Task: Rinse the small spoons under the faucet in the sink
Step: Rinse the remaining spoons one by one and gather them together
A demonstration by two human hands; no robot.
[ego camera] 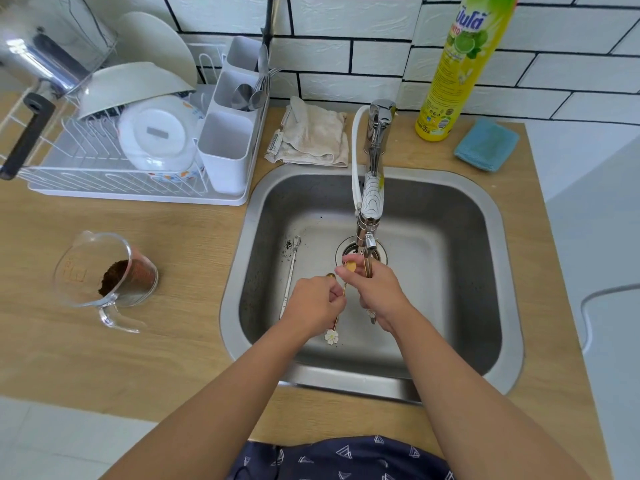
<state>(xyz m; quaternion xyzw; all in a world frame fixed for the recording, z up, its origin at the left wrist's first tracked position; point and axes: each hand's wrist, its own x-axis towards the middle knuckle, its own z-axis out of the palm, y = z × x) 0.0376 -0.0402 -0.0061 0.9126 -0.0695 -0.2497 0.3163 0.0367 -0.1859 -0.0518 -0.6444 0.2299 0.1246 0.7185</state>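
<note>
Left hand: pinched the thin stem of a gold spoon, its flower end hanging below.
Right hand: fingertips closed on that spoon's bowl, just under the faucet spout; second flower-ended spoon gripped in the palm.
Silver spoon: lay flat on the sink floor, left of the hands.
Glass jug: stood on the counter with brown powder.

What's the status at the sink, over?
Both hands over the drain: left hand pinches a gold flower-end spoon, right hand grips another under the faucet. Silver spoon lies unrinsed in the sink. Nothing blocking.
</note>
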